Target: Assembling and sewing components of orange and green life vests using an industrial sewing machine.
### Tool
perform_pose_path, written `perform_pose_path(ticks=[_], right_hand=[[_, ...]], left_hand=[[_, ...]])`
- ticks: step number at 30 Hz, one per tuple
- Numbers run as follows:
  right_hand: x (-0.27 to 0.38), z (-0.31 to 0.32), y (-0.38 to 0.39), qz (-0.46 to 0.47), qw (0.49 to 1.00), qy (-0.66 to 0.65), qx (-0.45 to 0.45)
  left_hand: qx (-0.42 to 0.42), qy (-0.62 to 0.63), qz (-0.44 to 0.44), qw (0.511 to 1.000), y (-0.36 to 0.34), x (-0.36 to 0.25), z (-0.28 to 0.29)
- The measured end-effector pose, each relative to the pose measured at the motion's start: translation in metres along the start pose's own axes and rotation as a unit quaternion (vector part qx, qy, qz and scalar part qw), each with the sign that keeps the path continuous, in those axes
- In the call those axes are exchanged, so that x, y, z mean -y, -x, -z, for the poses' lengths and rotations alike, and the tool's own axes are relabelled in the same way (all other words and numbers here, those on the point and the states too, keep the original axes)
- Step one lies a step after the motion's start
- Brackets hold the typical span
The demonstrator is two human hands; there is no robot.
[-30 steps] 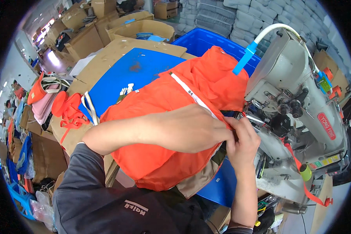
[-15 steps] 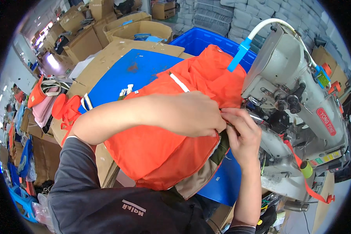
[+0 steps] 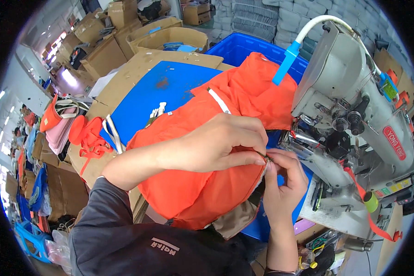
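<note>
A large orange fabric piece [image 3: 179, 193] with a beige and dark green underside lies across the blue work surface in front of me. My left hand [image 3: 234, 142] reaches over it and pinches its edge between thumb and fingers. Close against it, my right hand [image 3: 285, 179] pinches the same edge, fingers curled. Where the fingertips meet, a narrow dark strip shows at the seam; its details are too small to tell. Just right of my hands stands a grey sewing machine [image 3: 340, 87], and the far part of the orange fabric lies beside its needle area.
A blue bin [image 3: 244, 46] stands behind the fabric. Orange straps [image 3: 89, 135] and a white strap [image 3: 112, 133] lie at the left of the cardboard-covered table. Cardboard boxes [image 3: 106, 53] fill the back left. A red ribbon [image 3: 361, 188] hangs from the machine.
Both hands have brought the fabric edge a little down and toward me, away from the machine. The seam between my fingertips now shows, and my head view has shifted slightly.
</note>
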State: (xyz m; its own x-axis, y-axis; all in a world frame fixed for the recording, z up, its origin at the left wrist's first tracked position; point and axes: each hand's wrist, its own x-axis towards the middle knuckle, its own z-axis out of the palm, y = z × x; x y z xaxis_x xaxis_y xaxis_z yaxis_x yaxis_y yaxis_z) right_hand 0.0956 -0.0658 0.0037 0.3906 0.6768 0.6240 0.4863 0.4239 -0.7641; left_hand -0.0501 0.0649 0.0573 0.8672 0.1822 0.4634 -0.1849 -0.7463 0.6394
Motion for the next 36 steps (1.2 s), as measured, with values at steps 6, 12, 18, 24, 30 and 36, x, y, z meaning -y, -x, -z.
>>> perform_pose_path(ticks=[6,12,18,24,30,36], right_hand=[[0.001,0.008,-0.005,0.001,0.999,0.026,0.034],[-0.004,0.003,0.002,-0.078,0.994,-0.069,0.027],[0.003,0.002,0.009,-0.130,0.985,-0.114,0.012],[0.005,-0.005,0.016,-0.088,0.985,-0.145,-0.026],[0.011,-0.006,0.013,-0.091,0.994,-0.063,0.013],[0.009,-0.012,0.018,-0.095,0.993,-0.071,-0.027]], left_hand=[[-0.027,0.017,0.001,0.999,0.000,0.002,-0.003],[-0.055,0.039,0.002,0.998,0.003,0.005,-0.007],[-0.057,0.057,0.016,0.997,0.002,0.009,-0.005],[-0.052,0.070,0.015,0.996,-0.001,0.011,-0.004],[-0.043,0.080,0.022,0.996,-0.001,0.012,-0.004],[-0.037,0.091,0.044,0.994,-0.003,0.009,0.000]])
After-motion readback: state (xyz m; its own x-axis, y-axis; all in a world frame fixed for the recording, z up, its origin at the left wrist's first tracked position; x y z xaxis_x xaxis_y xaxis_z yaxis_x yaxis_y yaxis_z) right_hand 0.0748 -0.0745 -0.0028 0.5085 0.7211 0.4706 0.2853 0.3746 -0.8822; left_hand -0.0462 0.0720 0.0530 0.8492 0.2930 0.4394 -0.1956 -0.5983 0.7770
